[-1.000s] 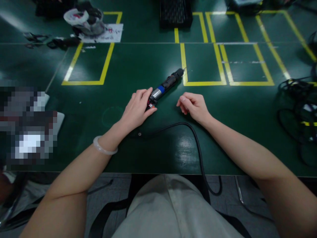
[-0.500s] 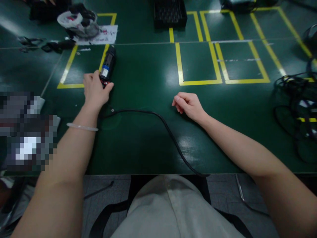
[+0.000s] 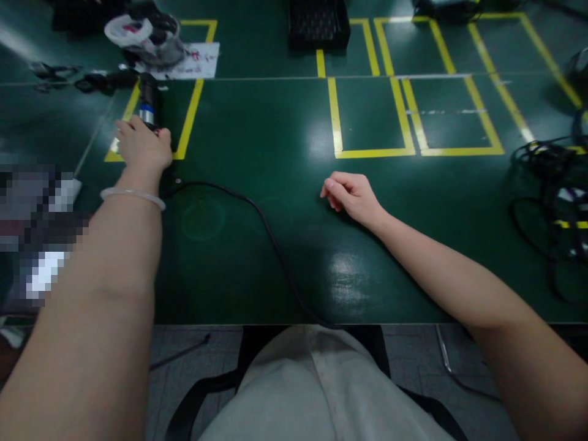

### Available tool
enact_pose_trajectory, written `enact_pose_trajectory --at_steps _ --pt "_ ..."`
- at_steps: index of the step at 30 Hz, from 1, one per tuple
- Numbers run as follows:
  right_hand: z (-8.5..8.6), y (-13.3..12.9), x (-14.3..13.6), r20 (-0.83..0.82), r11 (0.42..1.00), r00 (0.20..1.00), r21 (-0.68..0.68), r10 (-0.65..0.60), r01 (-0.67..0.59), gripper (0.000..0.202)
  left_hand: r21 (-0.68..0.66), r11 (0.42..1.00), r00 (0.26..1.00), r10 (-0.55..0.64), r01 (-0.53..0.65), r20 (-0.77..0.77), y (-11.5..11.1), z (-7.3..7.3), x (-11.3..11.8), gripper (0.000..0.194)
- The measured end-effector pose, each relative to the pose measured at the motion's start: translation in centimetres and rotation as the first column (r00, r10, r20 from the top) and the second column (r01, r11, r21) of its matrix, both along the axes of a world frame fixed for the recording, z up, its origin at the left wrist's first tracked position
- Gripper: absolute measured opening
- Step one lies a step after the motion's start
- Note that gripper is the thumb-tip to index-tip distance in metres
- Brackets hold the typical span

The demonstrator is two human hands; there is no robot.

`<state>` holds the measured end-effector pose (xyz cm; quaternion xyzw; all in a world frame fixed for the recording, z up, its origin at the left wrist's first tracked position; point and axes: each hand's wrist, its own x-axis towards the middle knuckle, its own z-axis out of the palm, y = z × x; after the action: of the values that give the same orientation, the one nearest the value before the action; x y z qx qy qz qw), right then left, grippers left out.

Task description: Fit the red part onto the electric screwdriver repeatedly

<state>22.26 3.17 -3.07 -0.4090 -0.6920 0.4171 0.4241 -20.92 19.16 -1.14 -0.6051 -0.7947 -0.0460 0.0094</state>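
At the left, my left hand [image 3: 142, 144] is wrapped round the near end of a black cylindrical corded tool [image 3: 147, 98] with a blue ring and a silver band. The tool lies inside a yellow-taped rectangle, its far end pointing away from me. My palm and fingers hide its near part. A black cable [image 3: 257, 211] leads from below this hand across the table and over the front edge. My right hand [image 3: 349, 195] rests on the green table [image 3: 257, 135], fingers curled closed, with nothing seen in them.
Behind the tool, a plastic-wrapped bundle [image 3: 158, 43] stands by a paper sheet [image 3: 199, 61] with writing. A black tray [image 3: 318, 27] sits at the back. Tangled black cables [image 3: 551, 184] lie at the right. Blurred-out items [image 3: 37, 214] are at the left edge.
My left hand has moved left and slightly away from me with the tool, which now lies within the taped rectangle. The cable has shifted left along with it. My right hand stays put.
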Motion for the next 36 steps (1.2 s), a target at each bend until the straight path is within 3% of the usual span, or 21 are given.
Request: enact_pose_trajectory --at_steps 10,17,22,28,36 --pt "0.0 0.0 -0.1 0.006 1.0 1.0 -0.009 0.001 -0.001 0.049 -0.023 0.999 0.999 -0.039 0.039 -0.01 -0.1 -0.1 0.0 0.104" --pt "-0.1 0.0 -0.3 0.017 1.0 1.0 -0.011 0.0 0.001 0.048 0.037 0.999 1.0 -0.023 0.024 -0.018 -1.7 0.0 1.4 0.072" --pt "-0.1 0.0 -0.3 0.023 1.0 1.0 -0.017 -0.007 0.007 0.049 0.07 0.996 0.994 -0.066 0.06 0.088 -4.3 -0.1 3.5 0.058" --pt "0.1 0.0 -0.4 0.021 1.0 1.0 -0.02 -0.01 0.011 0.049 0.142 0.973 0.972 -0.2 0.183 0.123 -7.9 -0.6 7.1 0.06" --pt "0.0 0.0 -0.3 0.05 1.0 0.999 0.0 0.004 -0.004 0.047 0.189 0.872 0.867 -0.479 0.452 0.137 -12.4 -0.7 12.9 0.055"
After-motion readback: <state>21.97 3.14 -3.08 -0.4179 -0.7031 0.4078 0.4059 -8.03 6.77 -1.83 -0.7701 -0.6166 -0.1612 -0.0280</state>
